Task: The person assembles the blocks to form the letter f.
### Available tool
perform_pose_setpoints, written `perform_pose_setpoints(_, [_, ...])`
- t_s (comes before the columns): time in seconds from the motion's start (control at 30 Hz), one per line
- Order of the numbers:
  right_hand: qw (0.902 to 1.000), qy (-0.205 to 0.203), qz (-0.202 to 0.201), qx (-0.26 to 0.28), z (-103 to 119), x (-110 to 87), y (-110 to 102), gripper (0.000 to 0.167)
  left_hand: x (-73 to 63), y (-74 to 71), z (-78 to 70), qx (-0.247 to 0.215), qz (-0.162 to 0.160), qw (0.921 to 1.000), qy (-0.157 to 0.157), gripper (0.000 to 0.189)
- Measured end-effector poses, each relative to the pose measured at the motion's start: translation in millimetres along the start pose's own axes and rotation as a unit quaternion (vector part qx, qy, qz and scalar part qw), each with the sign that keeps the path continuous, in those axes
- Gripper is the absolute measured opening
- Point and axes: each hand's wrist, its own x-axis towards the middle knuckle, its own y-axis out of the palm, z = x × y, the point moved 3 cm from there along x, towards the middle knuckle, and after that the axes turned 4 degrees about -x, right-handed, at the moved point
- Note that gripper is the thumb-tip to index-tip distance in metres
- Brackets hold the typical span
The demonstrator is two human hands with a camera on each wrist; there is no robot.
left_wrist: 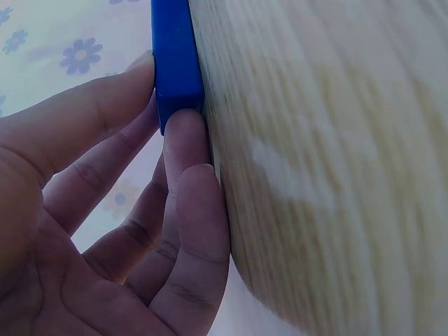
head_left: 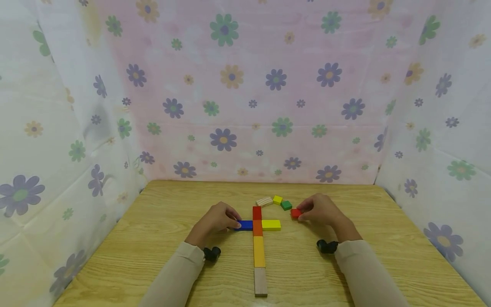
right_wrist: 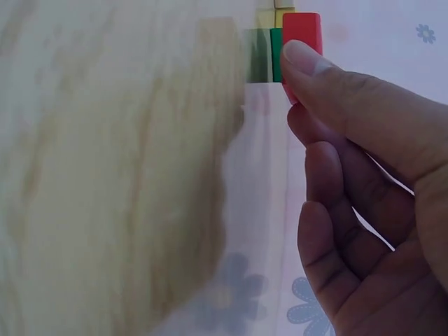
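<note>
My left hand (head_left: pixel 218 219) is at the outer end of a blue block (head_left: pixel 245 225), thumb and fingers around that end. In the left wrist view a fingertip meets the end face of the blue block (left_wrist: pixel 176 63) and the thumb lies along its side. My right hand (head_left: pixel 320 209) pinches a small red block (head_left: pixel 295 213) between thumb and fingers. The red block (right_wrist: pixel 308 31) overlaps a green block (right_wrist: pixel 276 56) in the right wrist view. Between the hands lies a cross of blocks, with a yellow block (head_left: pixel 271 225) as its right arm.
The cross's upright has a dark red block (head_left: pixel 257 212) on top, then orange-red (head_left: pixel 258 228), orange-yellow (head_left: pixel 259 251) and plain wood (head_left: pixel 260 281) blocks. Curving right from its top are a wooden piece (head_left: pixel 264 201), a yellow cube (head_left: pixel 278 199) and a green block (head_left: pixel 286 205). Flowered cloth (head_left: pixel 245 94) surrounds the wooden table (head_left: pixel 165 204).
</note>
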Motion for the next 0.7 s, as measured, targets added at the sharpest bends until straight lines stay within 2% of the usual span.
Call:
perform_pose_setpoints(0.3, [0.9999,0.003,0.0,0.016,5.7,4.5,4.3,0.03,0.8,-0.2,0.2,0.003,-0.001,1.0,0.007,0.013])
perform_pose_setpoints(0.7, [0.9999,-0.006,-0.001,0.008,6.0,7.2,8.8,0.026,2.1,0.1,1.8,0.005,0.001,1.0,0.004,0.012])
